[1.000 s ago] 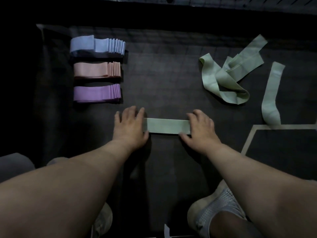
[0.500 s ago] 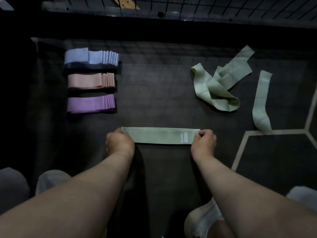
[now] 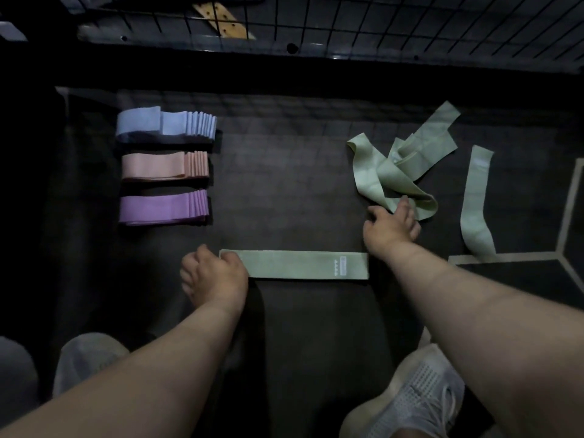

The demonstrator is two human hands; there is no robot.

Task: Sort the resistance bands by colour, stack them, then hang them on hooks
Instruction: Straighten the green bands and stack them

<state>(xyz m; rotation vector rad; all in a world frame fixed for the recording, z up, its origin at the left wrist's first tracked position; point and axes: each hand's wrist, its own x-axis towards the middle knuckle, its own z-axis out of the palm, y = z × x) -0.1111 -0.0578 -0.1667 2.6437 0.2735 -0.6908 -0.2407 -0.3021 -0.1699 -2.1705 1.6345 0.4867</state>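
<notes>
Left hand gripped the left end of the flat green band, which lay straight on the dark mat. Right hand was at the tangled green bands, fingertips touching the near loop; whether it was grasping, could not tell. Lone green band lay apart, further right. Blue stack, peach stack and purple stack looked finished. Judged: green stack barely begun, hanging not started.

No wording can be read. The flat green band carries a small pale printed label near the end opposite the one the left hand grips; its marks are too small to make out.
</notes>
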